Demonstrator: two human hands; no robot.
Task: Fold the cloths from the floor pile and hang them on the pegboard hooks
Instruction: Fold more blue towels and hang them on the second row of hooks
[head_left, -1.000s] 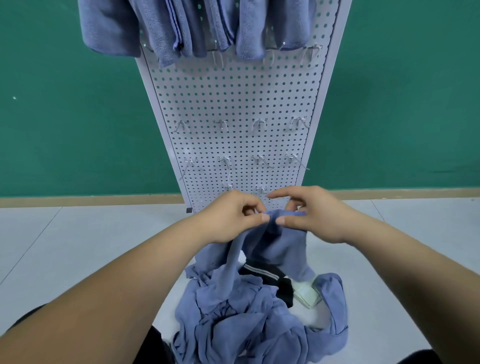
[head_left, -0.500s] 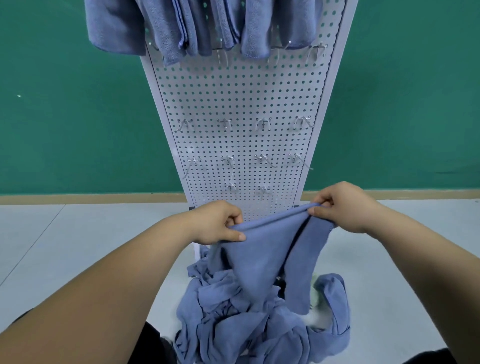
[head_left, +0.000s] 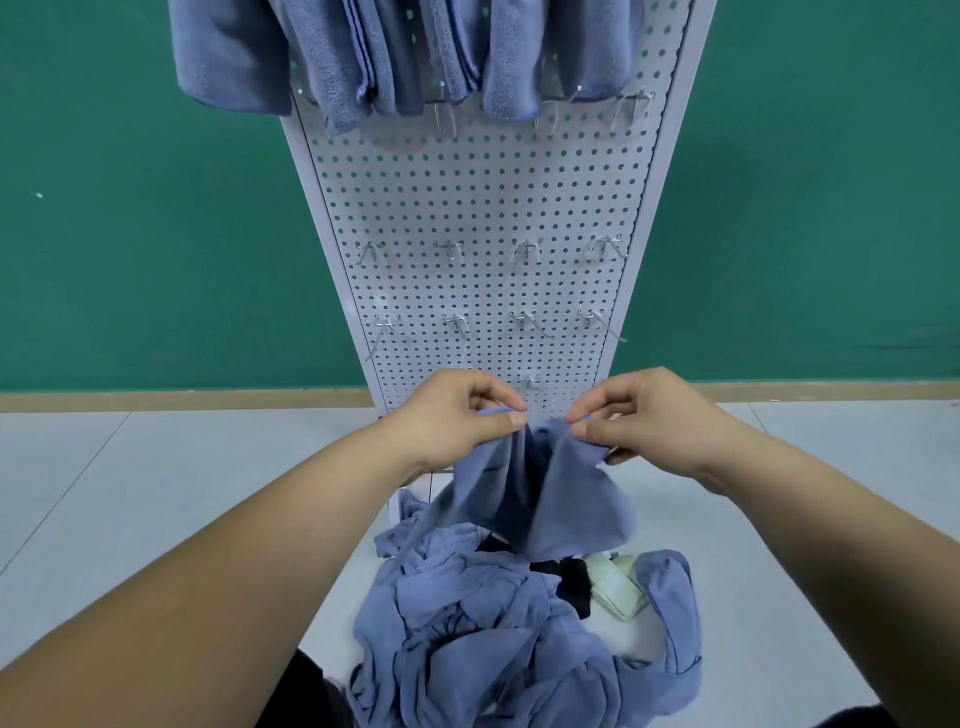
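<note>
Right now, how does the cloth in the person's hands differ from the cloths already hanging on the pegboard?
The held cloth is pinched along its top edge by the left hand and right hand; the hung cloths hang from the top of the pegboard. The held cloth sags loose and unfolded; the hung cloths drape in folded layers. The held cloth is low, over the floor pile; the hung cloths are high. Both are blue-grey.

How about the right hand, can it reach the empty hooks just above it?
Probably yes, but not freely: nothing stands between the right hand and the empty hooks. It is busy, though, pinching the blue cloth with the left hand.
</note>
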